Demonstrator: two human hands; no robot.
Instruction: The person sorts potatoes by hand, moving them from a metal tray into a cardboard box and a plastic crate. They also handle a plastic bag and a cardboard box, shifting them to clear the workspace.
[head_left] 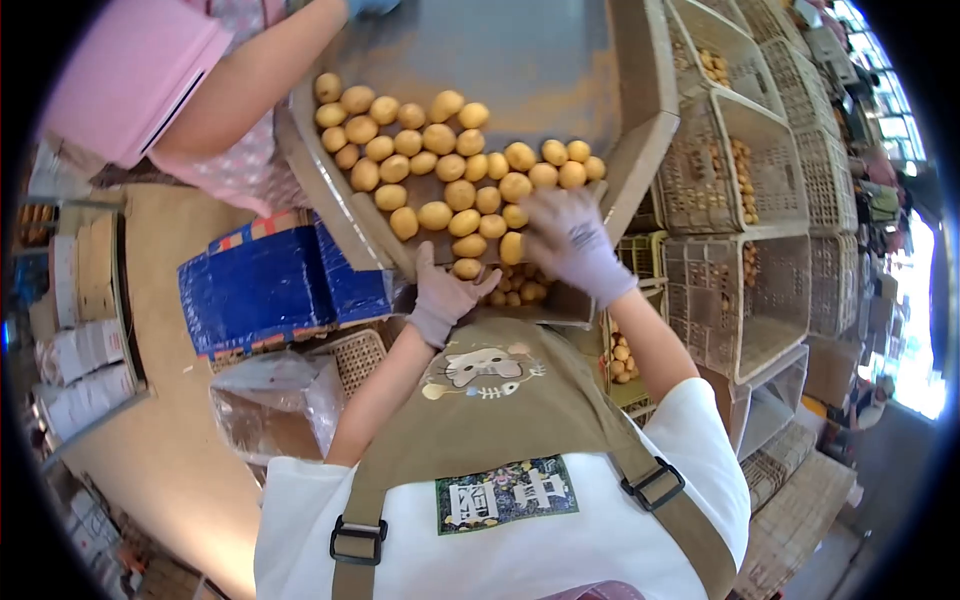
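Many round yellow-orange fruits (438, 138) lie on a metal sorting tray (480, 60) with raised side walls. At the tray's near end my left hand (447, 297), in a pale glove, has its fingers spread beside the lowest fruit (467, 268). My right hand (580, 243), gloved too, reaches over the right side of the fruits, close to one (511, 247) near the outlet; its fingers are blurred and partly hidden. Below the outlet, more fruits (515, 292) sit in a container between my hands.
At upper left is another person's arm (250, 85) with a pink sleeve and a blue glove (372, 6). Stacked plastic crates (735, 305), several holding fruit, line the right. On the left are a blue covered box (255, 285) and a plastic-lined box (280, 400).
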